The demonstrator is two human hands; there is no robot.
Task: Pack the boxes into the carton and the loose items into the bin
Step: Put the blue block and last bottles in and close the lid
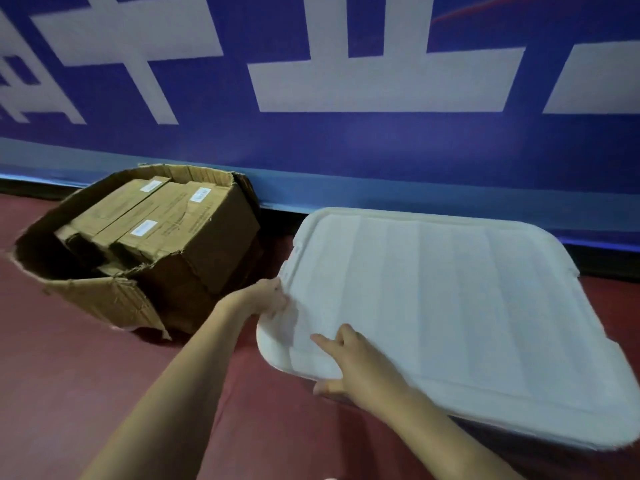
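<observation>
A torn brown carton (104, 299) stands on the floor at the left, open at the top, with several brown boxes (162, 216) packed inside, white labels up. To its right a white ribbed lid (450, 306) lies over the bin, whose dark body (519, 434) shows only under the lid's near edge. My left hand (268, 297) grips the lid's left edge. My right hand (356, 367) holds the lid's near left corner, fingers on top and thumb under the rim. The bin's contents are hidden.
A blue wall banner (346, 140) with large white characters runs behind the carton and bin. The floor (69, 375) is dark red. The carton's near flaps are ragged and bent outward.
</observation>
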